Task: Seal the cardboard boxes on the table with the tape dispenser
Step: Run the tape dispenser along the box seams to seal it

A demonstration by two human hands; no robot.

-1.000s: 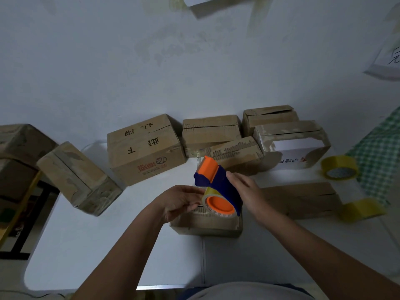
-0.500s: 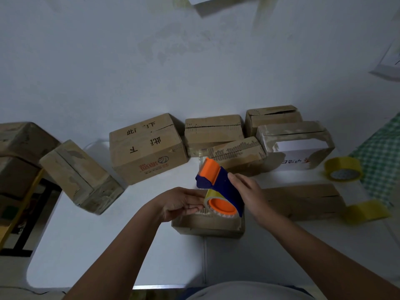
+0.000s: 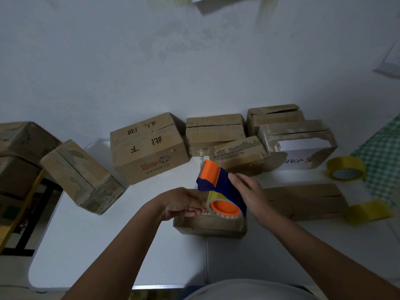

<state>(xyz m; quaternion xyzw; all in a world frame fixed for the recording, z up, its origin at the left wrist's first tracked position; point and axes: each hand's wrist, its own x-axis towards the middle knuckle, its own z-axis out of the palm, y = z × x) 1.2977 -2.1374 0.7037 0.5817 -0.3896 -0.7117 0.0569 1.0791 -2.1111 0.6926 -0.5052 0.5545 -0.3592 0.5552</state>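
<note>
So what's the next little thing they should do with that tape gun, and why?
Probably pull the tape end down onto the small box: the right hand holds the tape dispenser above it, and the left hand fingers sit at the roll.

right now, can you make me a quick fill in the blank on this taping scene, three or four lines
1. The right hand holds a tape dispenser that is blue and ____.
2. The left hand has its fingertips at the ____ on the dispenser.
3. The dispenser is held just above a small cardboard ____ at the table's near edge.
4. The two loose tape rolls on the person's right are ____ in colour.

Missing words: orange; tape roll; box; yellow
</note>
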